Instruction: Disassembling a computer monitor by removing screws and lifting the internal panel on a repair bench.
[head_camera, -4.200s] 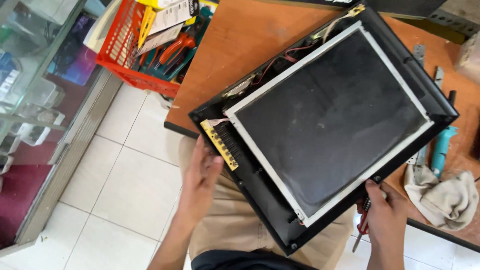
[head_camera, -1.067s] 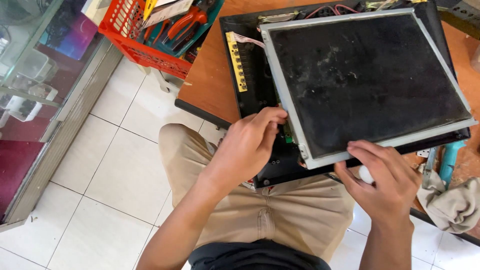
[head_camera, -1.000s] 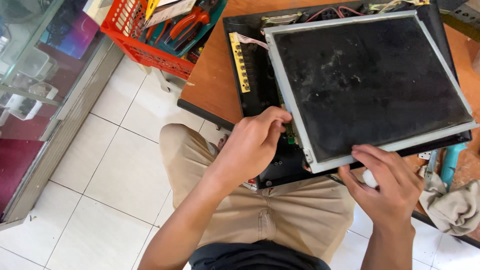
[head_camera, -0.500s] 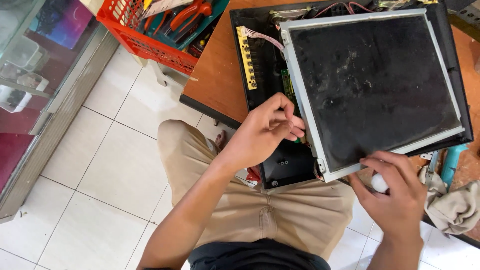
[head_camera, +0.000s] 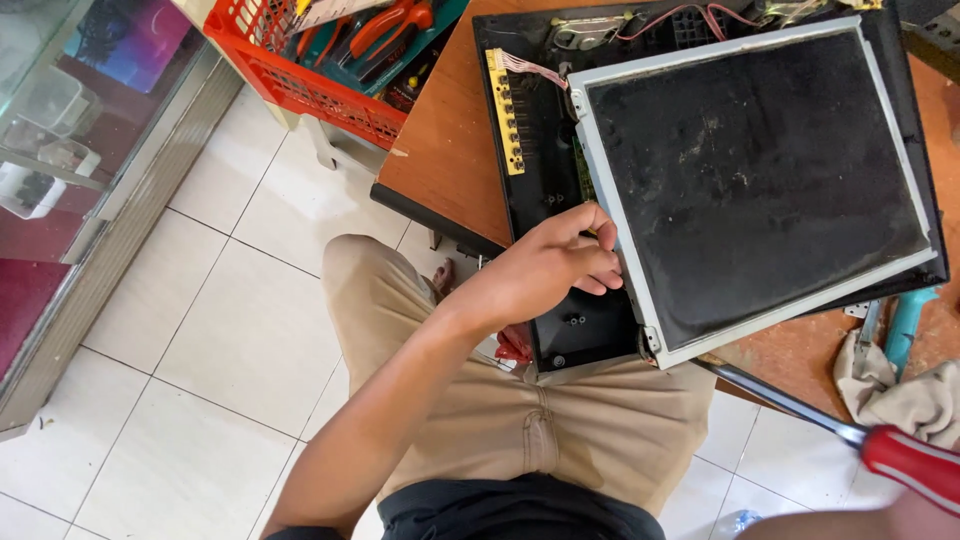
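My left hand (head_camera: 545, 272) is curled, fingertips pinching the left edge of the screen panel (head_camera: 755, 180) lying in its black case (head_camera: 545, 190). I'd steady that edge while prying low. Right of it, my right hand sits barely in frame, now holding a red-handled screwdriver (head_camera: 850, 430) instead of gripping the panel's corner.
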